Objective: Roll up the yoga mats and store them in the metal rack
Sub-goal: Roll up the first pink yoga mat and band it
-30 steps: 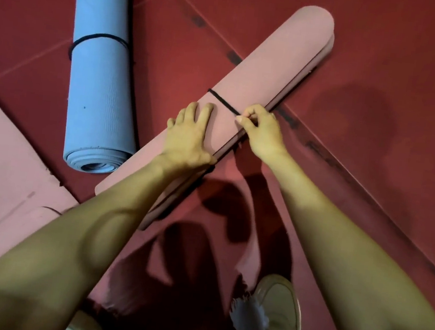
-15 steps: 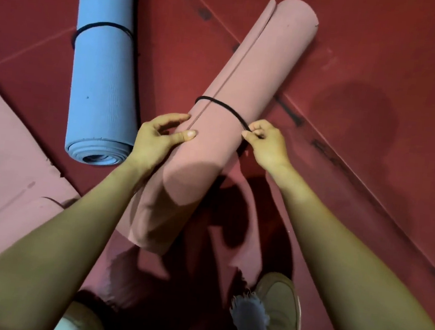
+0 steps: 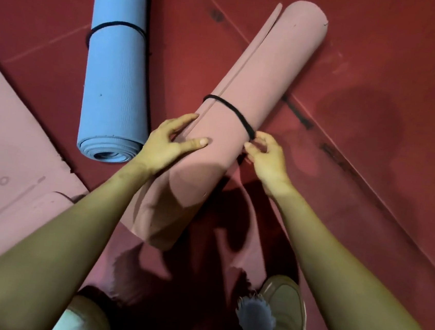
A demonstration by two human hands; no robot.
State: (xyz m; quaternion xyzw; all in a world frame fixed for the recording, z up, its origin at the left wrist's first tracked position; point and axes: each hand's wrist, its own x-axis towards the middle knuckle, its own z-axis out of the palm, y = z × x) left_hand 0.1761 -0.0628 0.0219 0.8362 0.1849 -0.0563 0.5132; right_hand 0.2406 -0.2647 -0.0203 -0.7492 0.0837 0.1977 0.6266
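Two hands flank the rolled pink mat, whose long axis runs diagonally from its near end low between the forearms up to its far end at upper right. The near end looks lifted off the red floor, though the contact beneath is hidden. The black band rings the roll about midway, slanting across it and dropping to the right flank. There the right hand pinches it, fingers curled against the thumb, so this hand is the nearer to the band. The left hand grips the opposite flank, thumb laid over the top and fingers along the loose outer edge, likely to keep the roll from springing open.

The mat is matte, dusty pink and thick, its outer flap standing slightly proud along the left side. A blue mat, rolled and banded, lies just beside it on the left. No metal rack is in view.
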